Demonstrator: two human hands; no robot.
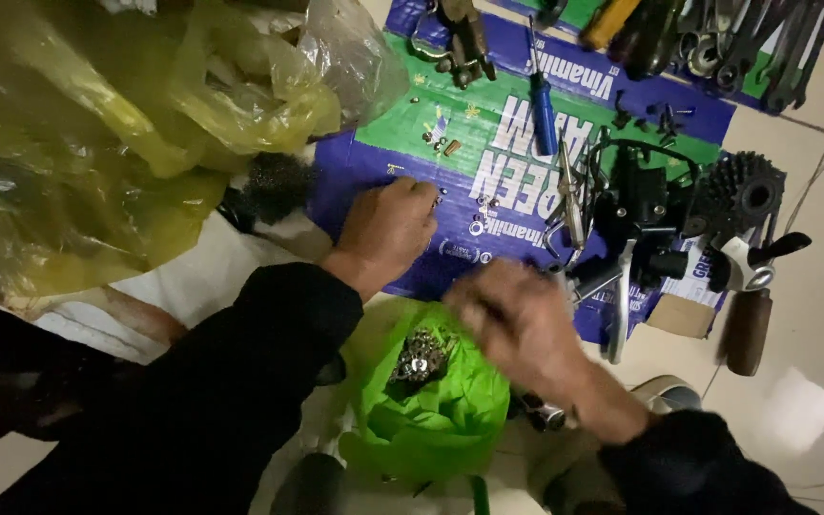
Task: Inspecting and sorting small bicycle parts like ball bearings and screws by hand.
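The scene is dimly lit; glare is seen on the floor tile [817, 405] near right, and the right hand [517, 319] is motion-blurred.

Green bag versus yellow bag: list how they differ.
The green bag is small, opaque and open, with metal nuts and washers showing inside; the yellow bag is much larger, see-through and crumpled. The green bag lies between the hands, the yellow bag at far left. Both are thin plastic.

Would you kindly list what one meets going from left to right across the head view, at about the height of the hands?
Crumpled yellow plastic bag → left hand resting on the blue and green printed cardboard sheet → blurred right hand → blue-handled screwdriver → black toothed bicycle sprocket cluster → brown wooden tool handle.
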